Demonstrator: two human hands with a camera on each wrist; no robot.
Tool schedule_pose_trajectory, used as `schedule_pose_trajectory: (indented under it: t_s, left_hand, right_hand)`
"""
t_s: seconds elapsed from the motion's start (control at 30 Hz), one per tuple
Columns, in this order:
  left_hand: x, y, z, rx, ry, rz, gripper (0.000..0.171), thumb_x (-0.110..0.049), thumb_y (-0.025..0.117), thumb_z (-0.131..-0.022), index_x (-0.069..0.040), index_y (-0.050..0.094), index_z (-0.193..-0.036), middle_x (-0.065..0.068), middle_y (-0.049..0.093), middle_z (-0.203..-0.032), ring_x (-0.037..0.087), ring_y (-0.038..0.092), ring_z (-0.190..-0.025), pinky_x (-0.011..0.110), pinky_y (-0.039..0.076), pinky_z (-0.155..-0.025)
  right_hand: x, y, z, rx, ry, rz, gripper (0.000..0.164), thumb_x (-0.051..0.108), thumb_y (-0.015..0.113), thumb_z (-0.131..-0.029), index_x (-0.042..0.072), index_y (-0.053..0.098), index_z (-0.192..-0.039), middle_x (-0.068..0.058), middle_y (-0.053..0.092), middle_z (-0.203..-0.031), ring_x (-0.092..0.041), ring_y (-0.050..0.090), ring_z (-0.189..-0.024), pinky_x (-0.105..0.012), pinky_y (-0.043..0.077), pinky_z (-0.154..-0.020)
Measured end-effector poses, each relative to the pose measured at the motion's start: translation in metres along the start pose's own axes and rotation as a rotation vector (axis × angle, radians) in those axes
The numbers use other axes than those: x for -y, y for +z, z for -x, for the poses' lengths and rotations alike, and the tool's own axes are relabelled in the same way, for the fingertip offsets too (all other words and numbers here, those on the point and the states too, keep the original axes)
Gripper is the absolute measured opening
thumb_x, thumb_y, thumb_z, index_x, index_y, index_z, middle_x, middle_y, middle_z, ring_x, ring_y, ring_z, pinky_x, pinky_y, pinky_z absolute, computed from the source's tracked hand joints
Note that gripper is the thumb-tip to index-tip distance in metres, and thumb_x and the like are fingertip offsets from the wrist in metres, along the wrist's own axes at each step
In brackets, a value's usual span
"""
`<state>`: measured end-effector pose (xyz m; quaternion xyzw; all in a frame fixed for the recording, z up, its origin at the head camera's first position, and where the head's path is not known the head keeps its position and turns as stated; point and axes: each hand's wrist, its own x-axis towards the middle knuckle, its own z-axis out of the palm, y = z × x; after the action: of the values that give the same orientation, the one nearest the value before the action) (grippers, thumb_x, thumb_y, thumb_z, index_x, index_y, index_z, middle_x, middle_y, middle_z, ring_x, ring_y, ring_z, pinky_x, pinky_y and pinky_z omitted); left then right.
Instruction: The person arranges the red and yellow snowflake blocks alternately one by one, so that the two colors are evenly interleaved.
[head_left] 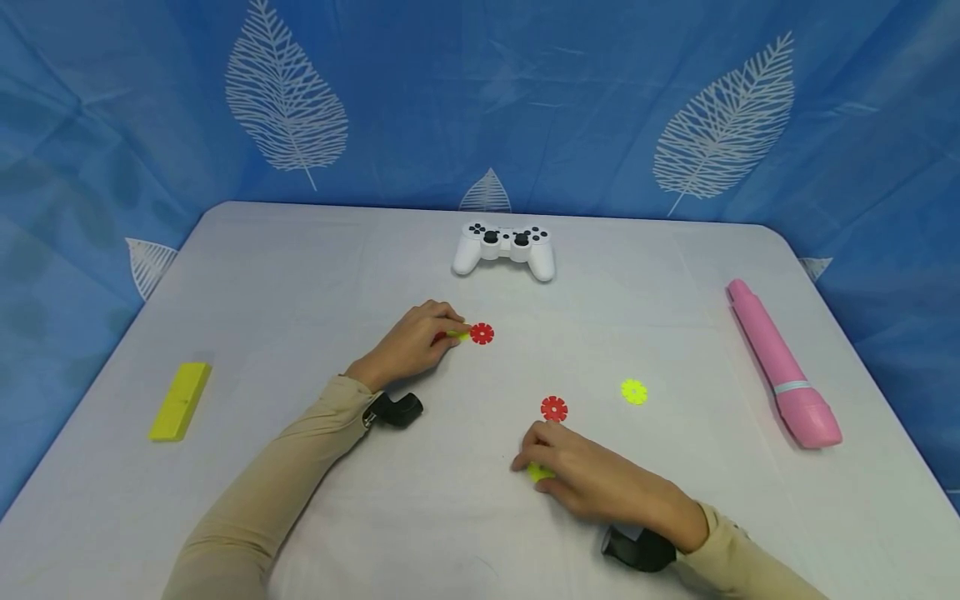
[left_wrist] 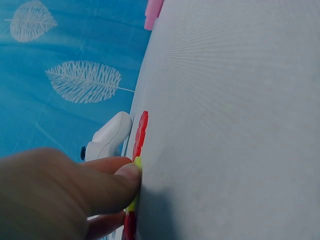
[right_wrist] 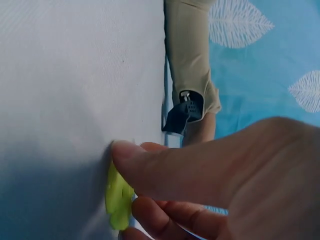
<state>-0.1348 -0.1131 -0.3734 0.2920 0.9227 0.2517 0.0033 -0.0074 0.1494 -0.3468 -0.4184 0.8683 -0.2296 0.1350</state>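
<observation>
My left hand (head_left: 418, 337) pinches a yellow-green notched plastic disc (head_left: 458, 336) close over the white table. A red notched disc (head_left: 482, 333) stands in line with it on the right, and part of another red disc (left_wrist: 129, 226) shows below the fingers in the left wrist view. Nearer the front, my right hand (head_left: 585, 473) holds a second yellow-green disc (right_wrist: 119, 197) between thumb and fingers, tilted on edge in the right wrist view. Just beyond those fingers lies a red disc (head_left: 554, 408), with a yellow-green disc (head_left: 633, 392) farther right.
A white game controller (head_left: 504, 250) sits near the back edge. On the far left lies a yellow block (head_left: 181, 402); a pink wand-like object (head_left: 783, 367) lies at the right. Behind the table (head_left: 337, 267) hangs a blue curtain (head_left: 495, 92) with white leaf prints.
</observation>
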Motion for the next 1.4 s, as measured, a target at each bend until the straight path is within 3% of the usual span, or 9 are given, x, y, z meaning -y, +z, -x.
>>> schedule_pose_trajectory:
  t_s: [0.3,0.43,0.77,1.0,1.4]
  left_hand:
    - [-0.002,0.001,-0.001,0.006,-0.007,0.0,0.024,-0.011,0.061,-0.084,-0.011,0.067,-0.108,0.003,0.061,-0.104,0.018,0.052,-0.1,0.033,0.043,-0.085]
    - [-0.003,0.001,-0.002,0.01,-0.014,0.0,0.026,-0.012,0.061,-0.084,-0.013,0.066,-0.11,0.002,0.06,-0.103,0.017,0.051,-0.096,0.033,0.042,-0.082]
    - [-0.005,-0.001,-0.004,0.031,-0.032,0.005,0.034,-0.018,0.061,-0.085,-0.017,0.06,-0.118,0.003,0.057,-0.108,0.018,0.049,-0.1,0.037,0.041,-0.089]
    - [-0.011,0.003,-0.012,0.02,0.006,0.002,0.036,-0.023,0.061,-0.084,-0.016,0.059,-0.12,0.005,0.055,-0.118,0.02,0.047,-0.11,0.039,0.038,-0.095]
    - [-0.017,0.007,-0.02,0.076,0.018,-0.003,0.036,-0.02,0.063,-0.084,-0.015,0.059,-0.12,0.002,0.059,-0.121,0.019,0.049,-0.113,0.039,0.038,-0.097]
  right_hand:
    - [-0.004,-0.003,0.001,-0.023,0.144,-0.019,0.031,0.021,0.073,-0.074,0.016,0.061,-0.103,0.009,0.051,-0.1,-0.004,0.048,-0.093,-0.021,0.046,-0.082]
    - [-0.005,-0.005,0.001,-0.027,0.167,-0.015,0.032,0.026,0.073,-0.074,0.016,0.06,-0.102,0.01,0.053,-0.099,-0.003,0.048,-0.09,-0.021,0.046,-0.081]
    - [-0.003,-0.004,-0.001,-0.016,0.144,-0.048,0.03,0.02,0.073,-0.074,0.016,0.06,-0.101,0.008,0.051,-0.094,-0.003,0.049,-0.084,-0.019,0.046,-0.076]
    - [0.001,-0.003,0.001,-0.004,0.105,-0.1,0.028,0.012,0.071,-0.076,0.015,0.059,-0.101,0.007,0.049,-0.096,-0.003,0.051,-0.084,-0.018,0.047,-0.075]
    - [0.005,0.001,0.002,0.022,0.012,-0.112,0.023,0.004,0.061,-0.083,0.019,0.065,-0.1,0.009,0.055,-0.096,-0.002,0.054,-0.085,-0.015,0.046,-0.074]
